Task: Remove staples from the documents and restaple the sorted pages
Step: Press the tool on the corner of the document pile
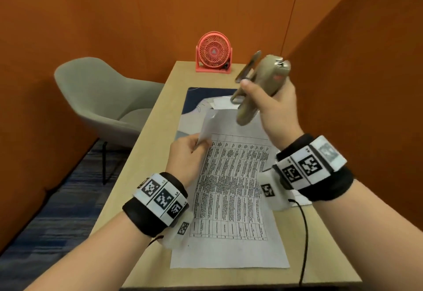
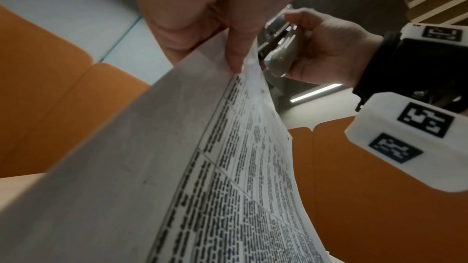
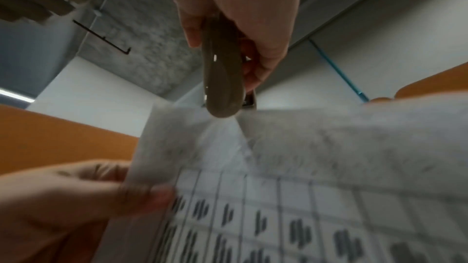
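Orange walls close in on a narrow worktop [image 1: 146,144]. Left hand [image 1: 186,153] pinches the top-left corner of the papers [image 1: 229,199], lifted. Right hand [image 1: 278,105] grips the stapler [image 1: 258,87] above and beyond those fingers. Likely restapling: next, slide the corner between the stapler's arms. Free space lies overhead; the wall is near on the right.

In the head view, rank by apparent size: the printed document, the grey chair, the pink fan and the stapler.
1. Printed document, though nearness to the camera inflates it.
2. Grey chair, farther away, so it is probably bigger in reality.
3. Stapler and pink fan look alike; the stapler is raised closer, so unranked.
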